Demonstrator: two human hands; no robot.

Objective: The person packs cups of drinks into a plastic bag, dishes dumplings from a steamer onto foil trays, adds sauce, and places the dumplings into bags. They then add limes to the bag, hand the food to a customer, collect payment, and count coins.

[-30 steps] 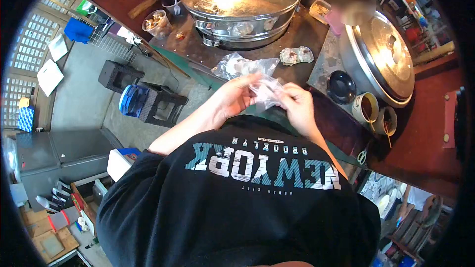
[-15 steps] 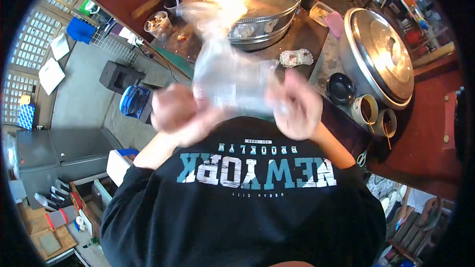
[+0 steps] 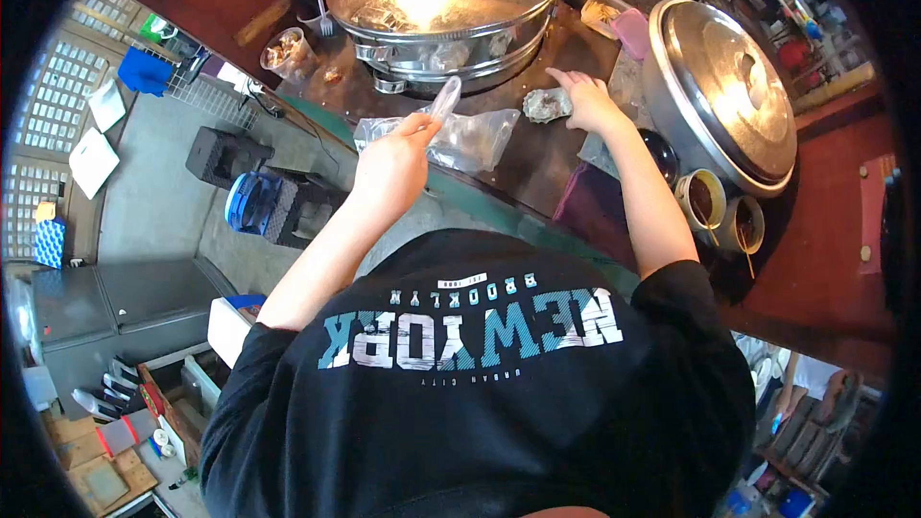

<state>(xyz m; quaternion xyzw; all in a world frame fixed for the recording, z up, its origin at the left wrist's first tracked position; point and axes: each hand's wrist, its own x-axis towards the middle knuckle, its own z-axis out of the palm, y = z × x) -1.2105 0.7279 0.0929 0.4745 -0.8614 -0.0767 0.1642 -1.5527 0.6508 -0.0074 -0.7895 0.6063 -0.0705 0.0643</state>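
Note:
My left hand (image 3: 391, 163) is closed, with a narrow clear strip of plastic standing up out of its fingers. Under and beyond it, a clear plastic bag (image 3: 480, 139) lies crumpled on the dark counter. My right hand (image 3: 590, 101) reaches over the counter, fingers spread around the right end of a small pale food piece in a ruffled white liner (image 3: 545, 105). The hand covers part of that piece, and I cannot tell whether the fingers press on it.
A large round metal steamer (image 3: 451, 48) stands behind the bag. To the right are a lidded pot (image 3: 734, 86), two sauce containers with sticks (image 3: 705, 201), a black bowl (image 3: 660, 152) and a plastic box with a pink lid (image 3: 631, 34). A clear cup of food (image 3: 288, 55) sits left.
The clear bag, held between both hands before, now lies on the counter under my left hand. My right hand has moved forward to the food piece. The view has shifted slightly.

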